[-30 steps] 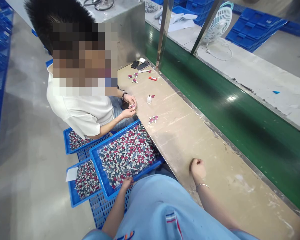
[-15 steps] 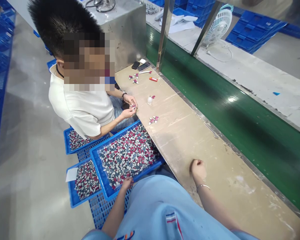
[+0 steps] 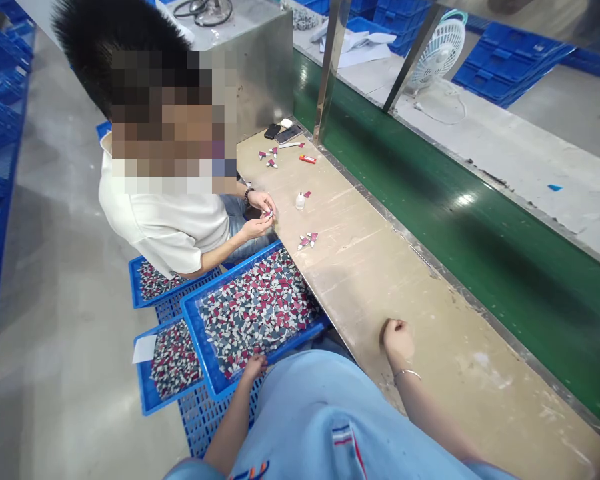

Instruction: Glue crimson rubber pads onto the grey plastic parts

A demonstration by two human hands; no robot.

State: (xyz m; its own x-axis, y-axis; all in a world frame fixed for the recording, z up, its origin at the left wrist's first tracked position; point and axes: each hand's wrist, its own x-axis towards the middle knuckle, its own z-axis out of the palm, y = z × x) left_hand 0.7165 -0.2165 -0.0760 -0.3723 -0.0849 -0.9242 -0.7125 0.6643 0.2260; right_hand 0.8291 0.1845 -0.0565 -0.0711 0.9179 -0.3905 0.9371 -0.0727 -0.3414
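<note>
My left hand (image 3: pixel 255 366) is at the near rim of a large blue tray (image 3: pixel 192 327), its fingers curled over the edge. Small maroon, grey-blue and white pieces (image 3: pixel 255 307) fill that tray. On the tan tabletop (image 3: pixel 360 273) rests my right hand (image 3: pixel 399 341), closed in a loose fist, with nothing visible in it. A co-worker in a white shirt (image 3: pixel 155 227) sits across the tray. Both of the co-worker's hands (image 3: pixel 260 217) pinch a small maroon-and-white piece at the table edge.
Small joined pieces (image 3: pixel 307 241), a white bottle (image 3: pixel 300 201), a red lighter (image 3: pixel 307 159) and phones (image 3: pixel 289 133) lie on the table. Two smaller blue trays (image 3: pixel 143 380) stand left of the large one. A green conveyor belt (image 3: pixel 430 193) runs behind, with a fan (image 3: pixel 437 53) beyond.
The co-worker's head has tilted slightly down and left. Both my hands stay where they were.
</note>
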